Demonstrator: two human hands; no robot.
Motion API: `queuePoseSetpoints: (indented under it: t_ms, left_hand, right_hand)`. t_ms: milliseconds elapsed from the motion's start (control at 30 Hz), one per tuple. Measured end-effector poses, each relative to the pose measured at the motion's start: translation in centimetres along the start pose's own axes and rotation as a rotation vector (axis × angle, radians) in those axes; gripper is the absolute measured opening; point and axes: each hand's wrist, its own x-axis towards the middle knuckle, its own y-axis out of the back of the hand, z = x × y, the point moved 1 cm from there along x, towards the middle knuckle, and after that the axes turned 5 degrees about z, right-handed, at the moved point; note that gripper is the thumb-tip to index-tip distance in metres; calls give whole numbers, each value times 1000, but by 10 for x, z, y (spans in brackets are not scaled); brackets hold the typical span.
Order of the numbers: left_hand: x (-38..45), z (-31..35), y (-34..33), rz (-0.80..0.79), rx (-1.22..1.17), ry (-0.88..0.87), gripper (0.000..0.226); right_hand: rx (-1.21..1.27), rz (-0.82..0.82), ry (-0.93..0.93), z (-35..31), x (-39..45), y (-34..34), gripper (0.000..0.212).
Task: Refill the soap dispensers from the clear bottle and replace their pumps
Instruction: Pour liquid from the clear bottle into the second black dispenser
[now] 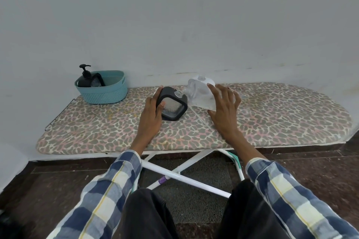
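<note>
A square black-framed soap dispenser [172, 106] stands on the ironing board [272, 122] with its clear neck open and no pump on it. My left hand [153, 116] grips its left side. My right hand [223, 108] holds the clear bottle [200, 91] tilted on its side, its mouth pointing left at the dispenser's neck. A second black dispenser [86, 78] with its pump fitted stands in the teal basket [104, 93] at the far left.
The leopard-print board runs along a white wall. A thin clear strip [200, 118] lies on the board beneath my right hand. The board's white crossed legs [184, 178] and dark floor lie below, near my knees.
</note>
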Motion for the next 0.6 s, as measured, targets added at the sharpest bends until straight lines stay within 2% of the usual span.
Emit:
queuePoseSetpoints:
  t_ms: [600]
  left_hand:
    - [2,-2,1,35,38,-75,56]
  right_hand:
    - [3,12,-24,-2,2,3,112]
